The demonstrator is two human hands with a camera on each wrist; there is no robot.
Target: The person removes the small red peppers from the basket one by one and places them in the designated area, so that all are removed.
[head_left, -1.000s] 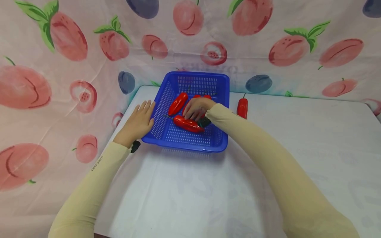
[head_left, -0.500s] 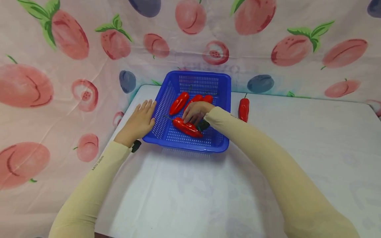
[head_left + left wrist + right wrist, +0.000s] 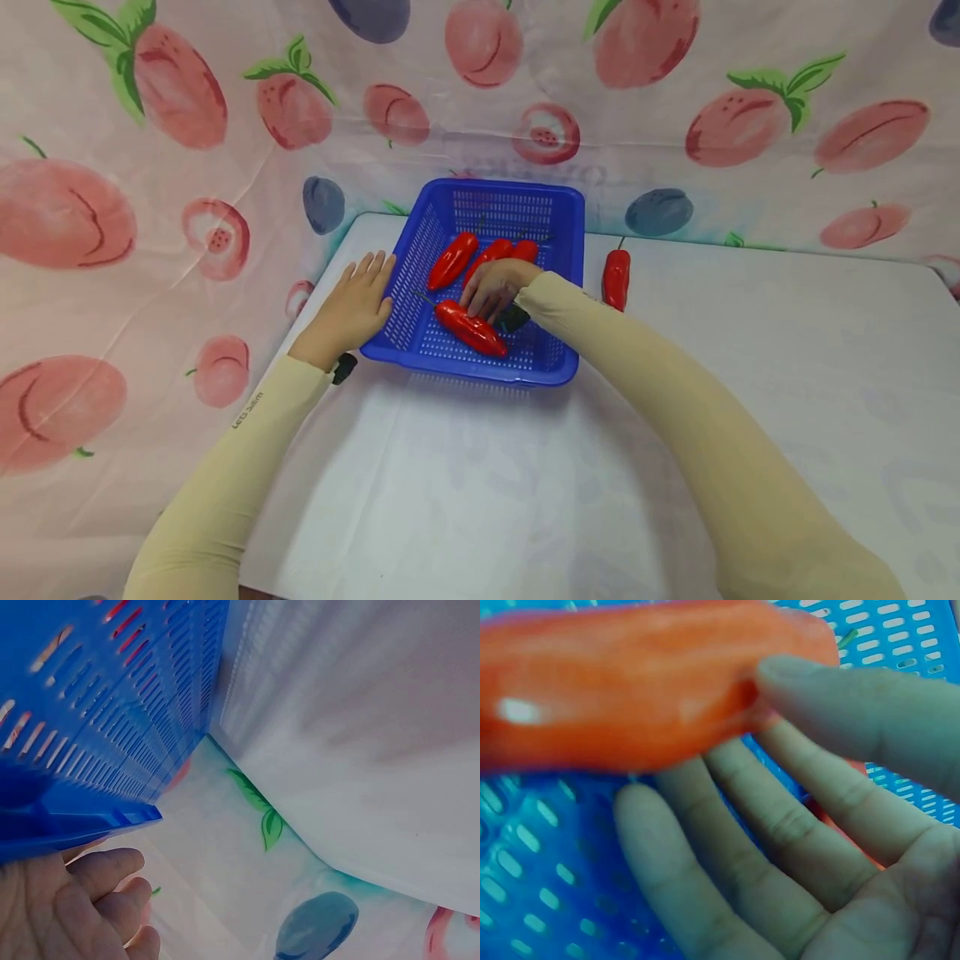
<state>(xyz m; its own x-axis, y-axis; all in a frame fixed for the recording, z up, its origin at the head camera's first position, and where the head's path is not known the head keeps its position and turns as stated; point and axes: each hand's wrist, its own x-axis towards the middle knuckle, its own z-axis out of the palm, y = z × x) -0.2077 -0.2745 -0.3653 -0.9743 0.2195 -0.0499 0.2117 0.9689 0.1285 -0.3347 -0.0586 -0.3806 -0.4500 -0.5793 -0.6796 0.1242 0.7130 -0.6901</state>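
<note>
Only head view shows "Lets" on your sleeve (image 3: 228,471), lower left; left hand (image 3: 347,310) spread against basket (image 3: 450,367), right hand (image 3: 498,285) pinching a pepper (image 3: 471,329).

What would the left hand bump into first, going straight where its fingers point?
Probably the fruit-patterned cloth at the back. The left hand points along the blue basket's outer side, so might brush that first; depth is unclear.

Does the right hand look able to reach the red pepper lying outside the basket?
Probably yes, but not straight across: the right hand is inside the basket, whose side wall stands between it and that red pepper.
</note>
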